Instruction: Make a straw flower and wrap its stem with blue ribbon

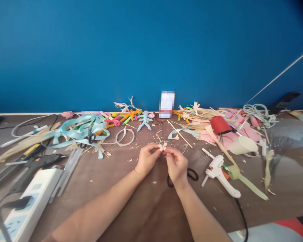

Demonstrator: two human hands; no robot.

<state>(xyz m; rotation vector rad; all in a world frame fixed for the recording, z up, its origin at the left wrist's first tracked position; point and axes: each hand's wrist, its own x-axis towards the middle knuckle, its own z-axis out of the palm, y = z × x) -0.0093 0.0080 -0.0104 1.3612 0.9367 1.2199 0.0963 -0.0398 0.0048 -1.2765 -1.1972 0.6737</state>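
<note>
While both hands meet over the middle of the surface, a small cream flower sits between their fingertips, held up off the brown top. Fingers of the left hand closed, thumb and index pinching the flower from its left; fingers of the right hand also closed in, pinching at its right edge. Exact contact points partly hidden, and can't tell what's under the petals.

Handling, my judgement: very light, next to no weight. Petals look thin and dry, maybe husk or paper; probably bend a little, then crease or tear. Not slippery by the look of it, just fragile. Best hold: low at the base where petals join, light pinch, one hand steadying. Avoid petal tips; a hard squeeze would likely flatten them.

Nearby: black-handled scissors lying partly behind the right wrist, white glue gun further right, thin wooden stick beyond the hands.
</note>
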